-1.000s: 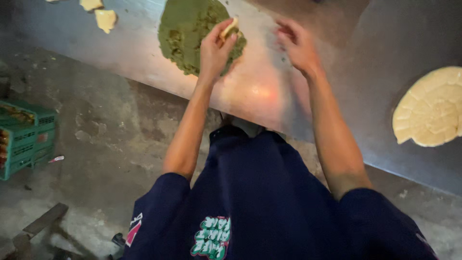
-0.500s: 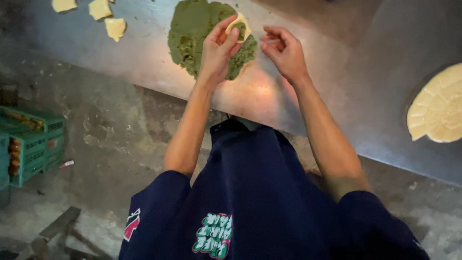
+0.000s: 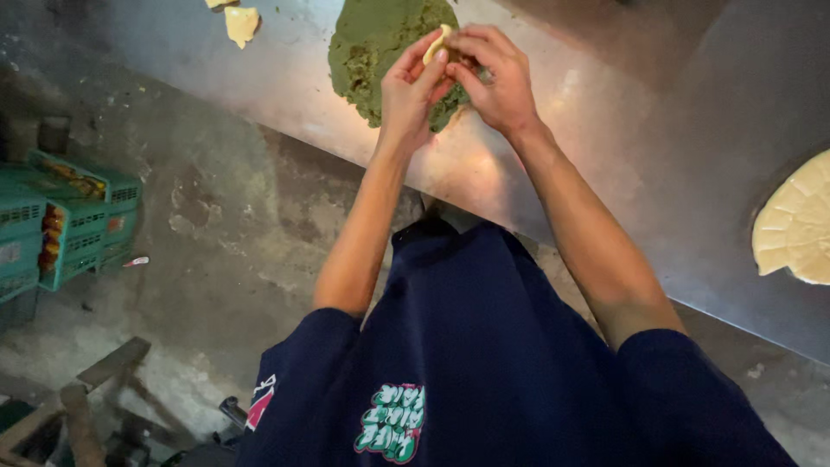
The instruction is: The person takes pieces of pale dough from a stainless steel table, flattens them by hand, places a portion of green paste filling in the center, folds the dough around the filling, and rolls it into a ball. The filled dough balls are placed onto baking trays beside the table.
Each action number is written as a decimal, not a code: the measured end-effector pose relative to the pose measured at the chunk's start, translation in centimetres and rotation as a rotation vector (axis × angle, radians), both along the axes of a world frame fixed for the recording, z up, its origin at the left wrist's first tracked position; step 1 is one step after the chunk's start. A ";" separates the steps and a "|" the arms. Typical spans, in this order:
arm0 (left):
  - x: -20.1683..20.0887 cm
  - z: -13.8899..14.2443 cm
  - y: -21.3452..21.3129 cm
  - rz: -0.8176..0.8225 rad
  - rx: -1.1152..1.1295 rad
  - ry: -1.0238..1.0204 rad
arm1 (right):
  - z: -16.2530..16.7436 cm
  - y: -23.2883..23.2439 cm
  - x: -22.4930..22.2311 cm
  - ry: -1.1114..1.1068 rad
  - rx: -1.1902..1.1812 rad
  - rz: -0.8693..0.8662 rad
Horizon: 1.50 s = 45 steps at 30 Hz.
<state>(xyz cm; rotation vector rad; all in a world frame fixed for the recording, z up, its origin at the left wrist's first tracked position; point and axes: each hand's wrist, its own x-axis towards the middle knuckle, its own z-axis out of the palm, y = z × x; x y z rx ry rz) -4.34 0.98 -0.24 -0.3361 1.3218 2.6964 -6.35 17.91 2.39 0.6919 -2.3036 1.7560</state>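
1. The left hand (image 3: 411,86) and the right hand (image 3: 494,73) meet above the near edge of the green mound (image 3: 385,39), fingertips touching.
2. Between them they pinch a small pale piece of dough (image 3: 437,43): the left hand's fingers close narrowly round its near side, and the right hand's fingers curl onto it from the other side.
3. The dough piece is held up off the tabletop (image 3: 605,147), directly over the mound's right part.
4. The green mound lies on the metal tabletop, close to its near edge.
5. Left of the mound, well apart from it, a pale dough scrap (image 3: 241,23) lies on the tabletop, and another shows just past it at the top edge.
6. Far right of the mound, a round, ribbed pale disc (image 3: 800,225) sits on the tabletop, cut off by the frame.
7. Below and left of the mound, green plastic crates (image 3: 60,229) stand on the concrete floor (image 3: 225,233).
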 end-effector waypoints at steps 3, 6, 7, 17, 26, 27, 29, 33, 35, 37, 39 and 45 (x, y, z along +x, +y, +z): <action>0.3 -0.3 -0.7 0.016 0.092 -0.068 | -0.5 -1.0 -0.1 -0.062 -0.005 -0.051; 0.2 -0.5 -1.1 0.034 0.181 -0.056 | -0.6 -1.7 -0.7 -0.129 -0.042 -0.087; 0.1 -0.5 -1.3 0.025 0.153 -0.047 | -0.7 -1.8 -0.9 -0.141 -0.051 -0.089; -1.0 -0.5 2.2 -0.365 -0.221 0.275 | -0.9 5.9 -0.5 -0.585 -0.288 0.070; 2.6 -3.5 19.4 -0.587 -0.235 0.084 | -1.1 20.5 12.0 -0.149 0.208 -0.328; 4.1 -3.9 21.7 -0.564 -0.226 0.070 | -1.5 21.4 13.2 -0.090 0.324 -0.418; 7.2 -4.7 25.9 -0.464 -0.133 -0.044 | -2.6 23.1 14.9 -0.077 0.431 -0.504; 11.5 -5.9 29.4 -0.595 -0.255 -0.208 | -4.6 25.8 16.6 -0.113 0.502 -0.516; 11.9 -6.4 28.9 -0.676 -0.649 0.111 | -5.4 26.7 16.7 -0.037 0.538 -0.484; 11.7 -6.7 28.2 -0.579 -0.955 0.409 | -5.8 27.2 16.2 0.060 0.516 -0.396; 11.2 -7.0 28.0 -0.323 -1.156 0.695 | -6.1 27.5 15.8 -0.262 0.389 -0.397; 10.0 -7.4 29.1 -0.512 -0.928 0.456 | -5.4 28.4 16.9 -0.367 0.126 -0.293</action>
